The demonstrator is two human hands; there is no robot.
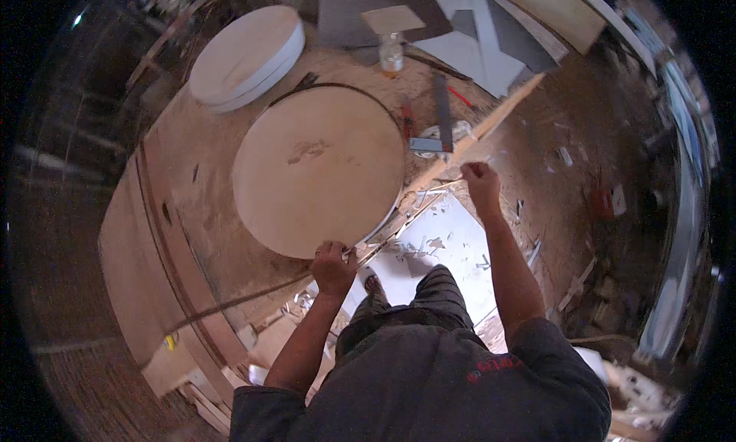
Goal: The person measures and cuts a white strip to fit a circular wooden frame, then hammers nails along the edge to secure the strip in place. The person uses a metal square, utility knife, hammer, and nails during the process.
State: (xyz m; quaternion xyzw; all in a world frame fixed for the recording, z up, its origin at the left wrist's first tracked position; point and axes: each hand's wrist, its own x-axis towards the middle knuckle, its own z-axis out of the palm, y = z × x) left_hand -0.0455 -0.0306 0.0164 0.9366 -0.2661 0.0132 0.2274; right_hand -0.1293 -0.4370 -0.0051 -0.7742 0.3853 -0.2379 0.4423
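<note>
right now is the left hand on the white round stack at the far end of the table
No, the left hand grips the near edge of the brown round board, well apart from the white round stack.

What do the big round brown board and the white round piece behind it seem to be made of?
The round brown board looks like raw fibreboard or plywood: matt tan face, no clear grain, a dark smudge. The left hand touches its edge. The white round piece seems to be laminated board: smooth, even white top and side.
</note>
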